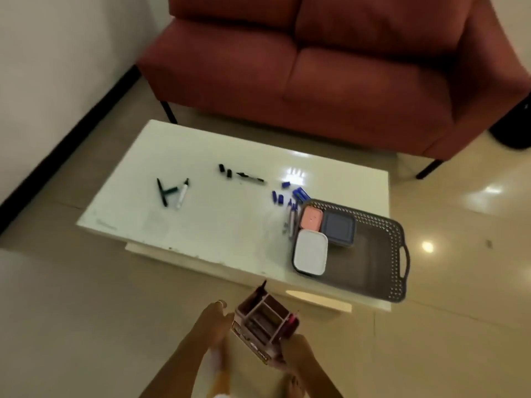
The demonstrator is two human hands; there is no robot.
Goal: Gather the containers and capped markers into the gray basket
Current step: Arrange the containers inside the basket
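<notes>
Gray perforated plastic basket (382,254) at the white tabletop's (201,225) four o'clock corner.
Inside lie a white-lidded container (311,252), a pink one (311,219) and a blue-gray one (339,228). Black markers (172,192) lie at nine o'clock, blue ones (290,202) beside the basket. Below, left hand (214,323) and right hand (296,351) hold a pink compartmented organizer (263,323), fingers seemingly curled round its sides.

— What did your arms look like there?
— Your left hand (214,320) and right hand (297,351) were bare, forearms unsleeved; you wore a ring (220,303) on a left finger.
</notes>
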